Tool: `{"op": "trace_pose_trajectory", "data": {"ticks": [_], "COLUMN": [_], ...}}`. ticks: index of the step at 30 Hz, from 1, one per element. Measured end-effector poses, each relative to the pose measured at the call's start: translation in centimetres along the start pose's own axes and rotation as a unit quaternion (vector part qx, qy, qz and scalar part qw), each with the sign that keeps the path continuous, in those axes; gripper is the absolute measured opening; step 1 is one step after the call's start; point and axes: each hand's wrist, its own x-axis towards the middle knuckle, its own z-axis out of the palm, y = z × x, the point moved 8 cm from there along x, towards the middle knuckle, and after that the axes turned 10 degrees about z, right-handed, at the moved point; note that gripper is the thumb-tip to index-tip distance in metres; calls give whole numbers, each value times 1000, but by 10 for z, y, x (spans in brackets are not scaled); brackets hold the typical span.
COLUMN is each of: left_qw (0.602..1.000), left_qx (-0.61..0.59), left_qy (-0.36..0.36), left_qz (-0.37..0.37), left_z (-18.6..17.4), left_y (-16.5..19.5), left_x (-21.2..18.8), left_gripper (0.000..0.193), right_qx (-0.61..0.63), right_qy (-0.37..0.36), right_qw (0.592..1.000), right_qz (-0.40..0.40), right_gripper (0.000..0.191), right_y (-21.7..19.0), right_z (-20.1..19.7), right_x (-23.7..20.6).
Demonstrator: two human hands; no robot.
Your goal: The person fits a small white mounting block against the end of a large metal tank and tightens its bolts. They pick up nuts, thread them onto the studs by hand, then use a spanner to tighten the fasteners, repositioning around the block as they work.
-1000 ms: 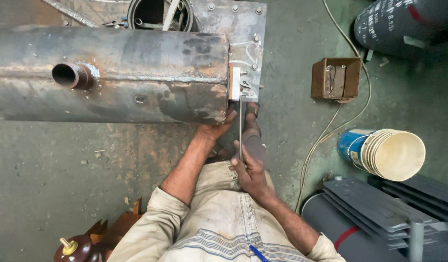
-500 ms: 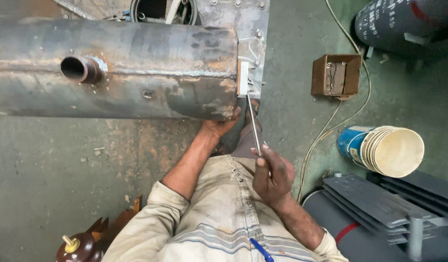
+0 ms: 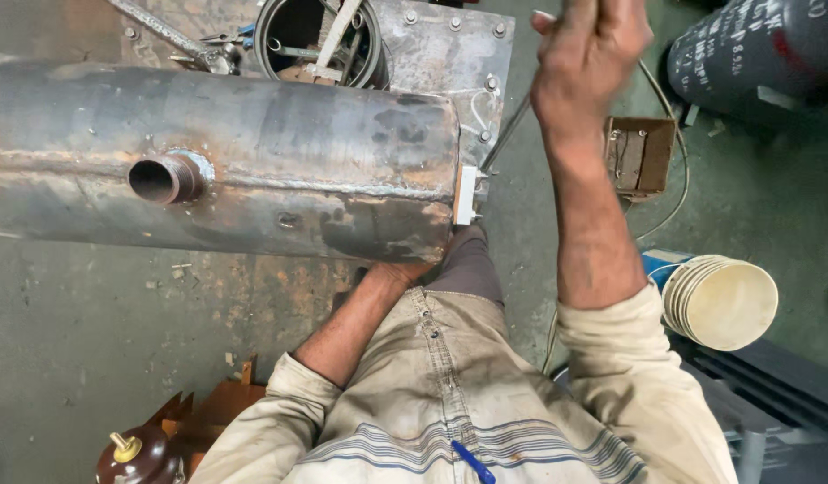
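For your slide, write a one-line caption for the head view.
Right hand raises a thin metal rod beside a rusty steel tank; left hand steadies its end.

A stained grey concrete floor (image 3: pixel 91 358) carries a long rusty steel cylinder (image 3: pixel 253 170) lying on its side; a small open brown box (image 3: pixel 641 154) and stacked cream buckets (image 3: pixel 723 303) rest nearby.

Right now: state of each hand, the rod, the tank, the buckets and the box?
right hand: raised, gripping a thin metal rod
left hand: against the tank's lower end edge, mostly hidden
steel tank: lying on its side, rusty, stub pipe open
stacked buckets: tipped sideways, nested
small box: open-topped
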Motion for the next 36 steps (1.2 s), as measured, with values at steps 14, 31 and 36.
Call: {"op": "trace_pose_trajectory", "data": {"ticks": [14,31,36], "left_qw": [999,992,998], "left_qx": [-6,107,60], "left_qy": [9,-30,8], "left_qz": [38,58,10], "left_z": [2,-13,-6], "left_y": [14,2,-4], "left_x": [-15,4,0], "left_gripper": [32,28,28], "right_qx": [240,-145,-106], "right_qy": [-48,-114,-73], "right_qw": [774,983,974], "right_qz": [584,2,-187], "right_gripper": [28,37,35], "right_y": [206,-79,-125], "right_z": [59,-47,-54], "right_x": [-251,-306,-221]}}
